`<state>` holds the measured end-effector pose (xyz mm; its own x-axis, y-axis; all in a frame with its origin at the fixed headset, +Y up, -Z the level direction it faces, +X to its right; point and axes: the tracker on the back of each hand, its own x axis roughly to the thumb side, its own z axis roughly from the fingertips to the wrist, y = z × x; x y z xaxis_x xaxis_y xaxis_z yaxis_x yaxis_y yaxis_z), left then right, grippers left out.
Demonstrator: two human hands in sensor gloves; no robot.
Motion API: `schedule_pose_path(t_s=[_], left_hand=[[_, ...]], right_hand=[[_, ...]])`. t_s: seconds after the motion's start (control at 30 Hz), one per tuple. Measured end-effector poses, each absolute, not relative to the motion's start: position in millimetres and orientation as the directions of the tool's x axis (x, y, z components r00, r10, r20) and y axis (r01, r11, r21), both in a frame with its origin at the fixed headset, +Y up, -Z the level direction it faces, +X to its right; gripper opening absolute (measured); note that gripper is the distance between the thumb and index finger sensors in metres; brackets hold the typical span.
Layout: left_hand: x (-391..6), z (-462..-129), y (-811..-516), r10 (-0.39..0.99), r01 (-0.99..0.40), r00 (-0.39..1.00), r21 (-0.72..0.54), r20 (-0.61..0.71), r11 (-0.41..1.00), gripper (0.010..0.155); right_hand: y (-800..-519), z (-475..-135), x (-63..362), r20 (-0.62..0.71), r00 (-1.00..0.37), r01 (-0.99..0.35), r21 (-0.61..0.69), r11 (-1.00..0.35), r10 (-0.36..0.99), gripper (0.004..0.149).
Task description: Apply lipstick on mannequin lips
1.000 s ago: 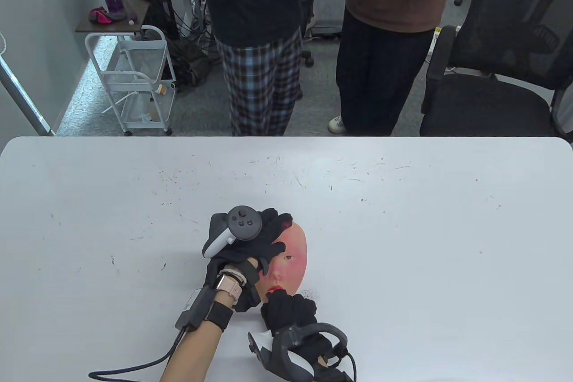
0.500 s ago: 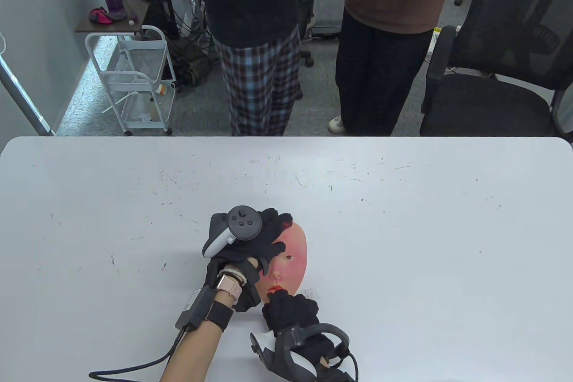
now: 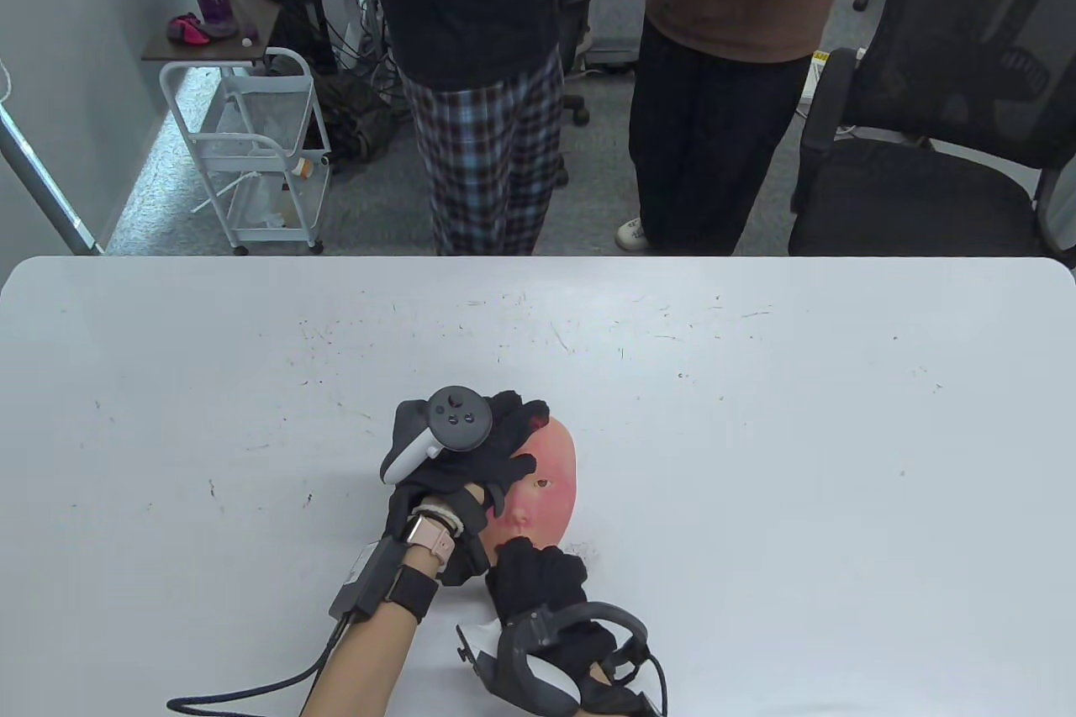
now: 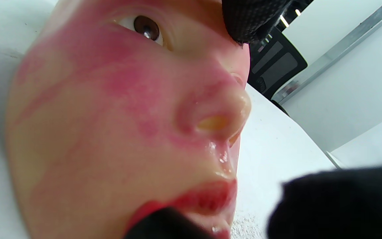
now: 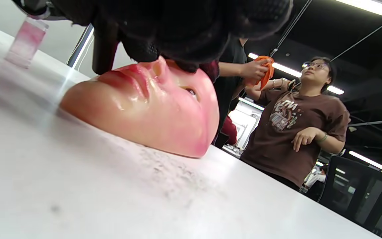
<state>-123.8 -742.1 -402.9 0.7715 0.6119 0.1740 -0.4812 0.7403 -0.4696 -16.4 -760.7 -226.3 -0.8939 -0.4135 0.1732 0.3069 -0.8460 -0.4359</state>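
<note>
White table (image 3: 756, 431): mannequin face (image 3: 551, 490) lies face-up; left hand (image 3: 471, 456) presses forehead; right hand (image 3: 538, 578) over lips (image 4: 207, 199), grip unclear.

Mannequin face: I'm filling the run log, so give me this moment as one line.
phase: applying | left hand: holds mannequin face on table | right hand: at lips | lipstick: dark tip on lips
</note>
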Motion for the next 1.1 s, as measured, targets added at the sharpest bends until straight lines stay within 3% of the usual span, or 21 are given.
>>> schedule_pose_path(t_s=[0.13,0.23,0.33,0.47,0.63,0.97,1.1], left_hand=[[-123.7,-403.1,-742.3,0.612,-0.481,0.772,-0.47,0.173,0.74,0.071],[-123.6,-402.7,-742.2,0.611,-0.48,0.772,-0.471,0.173,0.74,0.071],[-123.6,-402.8,-742.2,0.611,-0.48,0.772,-0.471,0.174,0.74,0.071],[-123.6,-402.7,-742.3,0.61,-0.479,0.773,-0.47,0.174,0.741,0.07],[-123.6,-402.6,-742.4,0.61,-0.48,0.773,-0.469,0.173,0.741,0.07],[-123.6,-402.5,-742.6,0.611,-0.481,0.773,-0.471,0.172,0.74,0.07],[-123.7,-402.5,-742.6,0.614,-0.482,0.771,-0.474,0.169,0.737,0.07]], right_hand=[[-756.3,-225.1,-2.0,0.16,-0.931,0.243,-0.398,-0.885,-0.328,0.051],[-756.4,-223.9,0.3,0.144,-0.928,0.261,-0.405,-0.876,-0.343,0.051],[-759.1,-226.2,-3.5,0.195,-0.934,0.205,-0.387,-0.899,-0.298,0.051],[-760.5,-230.3,-14.1,0.185,-0.914,0.272,-0.381,-0.884,-0.361,0.051],[-756.3,-227.6,-5.6,0.163,-0.924,0.256,-0.405,-0.878,-0.345,0.052],[-752.2,-239.1,28.6,0.113,-0.993,-0.069,-0.228,-0.971,0.044,0.051],[-756.1,-242.4,38.9,0.072,-0.994,-0.092,-0.161,-0.983,0.081,0.051]])
